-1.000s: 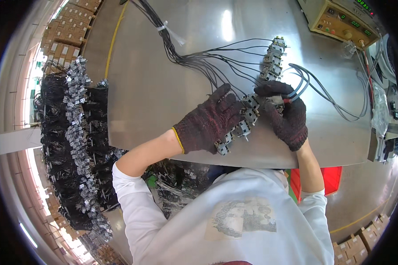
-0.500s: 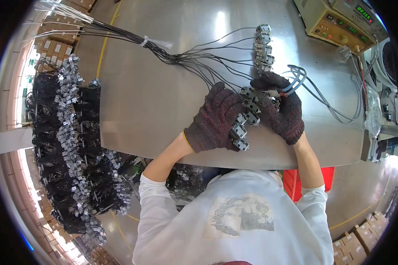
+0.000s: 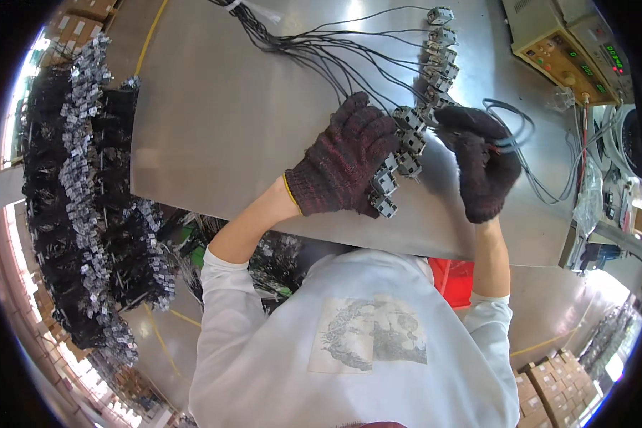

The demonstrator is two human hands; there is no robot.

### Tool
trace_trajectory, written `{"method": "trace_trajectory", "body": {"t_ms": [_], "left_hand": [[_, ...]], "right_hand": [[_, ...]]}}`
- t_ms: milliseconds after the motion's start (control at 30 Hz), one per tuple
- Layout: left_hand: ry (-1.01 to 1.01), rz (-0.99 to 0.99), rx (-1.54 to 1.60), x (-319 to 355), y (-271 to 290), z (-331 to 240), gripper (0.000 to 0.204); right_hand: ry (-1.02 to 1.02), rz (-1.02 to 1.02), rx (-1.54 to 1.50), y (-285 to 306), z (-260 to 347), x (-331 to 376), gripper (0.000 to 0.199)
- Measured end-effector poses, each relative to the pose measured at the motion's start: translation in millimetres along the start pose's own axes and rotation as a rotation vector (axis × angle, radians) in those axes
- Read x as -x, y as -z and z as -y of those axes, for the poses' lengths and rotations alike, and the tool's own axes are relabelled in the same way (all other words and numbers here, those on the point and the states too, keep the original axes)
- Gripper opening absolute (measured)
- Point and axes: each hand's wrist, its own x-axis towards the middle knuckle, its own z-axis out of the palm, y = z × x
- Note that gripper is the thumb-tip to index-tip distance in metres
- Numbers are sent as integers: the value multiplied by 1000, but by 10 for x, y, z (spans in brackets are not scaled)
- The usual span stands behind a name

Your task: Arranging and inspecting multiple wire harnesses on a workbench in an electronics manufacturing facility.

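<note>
On the metal table, a row of small metal-cased connectors (image 3: 442, 68) runs diagonally, each on the end of a black wire. My left hand (image 3: 346, 157), in a dark knitted glove with reddish flecks, lies over the lower wires. Its fingers are curled against the near connectors (image 3: 410, 143), and the thumb is partly hidden beside them. Just right of the row is my gloved right hand (image 3: 481, 160), slightly blurred, closed around grey test leads (image 3: 524, 132). The lead tips are mostly hidden by the glove. A gap separates this palm from the near connectors.
A white tie gathers the black wire bundle (image 3: 264, 36) at the far left. An instrument with green digits (image 3: 567, 57) stands at the far right, with a clear plastic bag (image 3: 590, 189) below it. Many hanging wired connectors (image 3: 82, 185) fill the left side. A red bin (image 3: 453, 282) sits below the table edge.
My right hand has drawn back to the right from the near connectors, with the grey leads in it. My left hand stays on the connectors. The whole view has shifted.
</note>
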Motion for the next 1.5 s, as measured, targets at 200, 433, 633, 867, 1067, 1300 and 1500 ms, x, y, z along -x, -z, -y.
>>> {"method": "trace_trajectory", "body": {"t_ms": [200, 433, 633, 867, 1067, 1300, 1500], "left_hand": [[5, 33, 30, -20, 4, -2, 111], [6, 50, 6, -22, 61, 2, 115], [12, 14, -7, 3, 7, 1, 114], [54, 26, 24, 0, 8, -20, 97], [31, 22, 30, -12, 28, -23, 114], [50, 72, 13, -17, 41, -42, 114], [69, 55, 45, -60, 50, -52, 107]], "right_hand": [[36, 20, -63, -13, 44, 77, 27], [-63, 63, 24, -54, 6, -5, 25], [-55, -60, -89, -91, 132, 203, 29], [-52, -130, 93, -375, 88, 341, 33], [-63, -148, 104, -327, 197, 357, 32], [-83, -211, 77, -367, 251, 359, 28], [-109, -182, 55, -361, 46, 334, 35]]}}
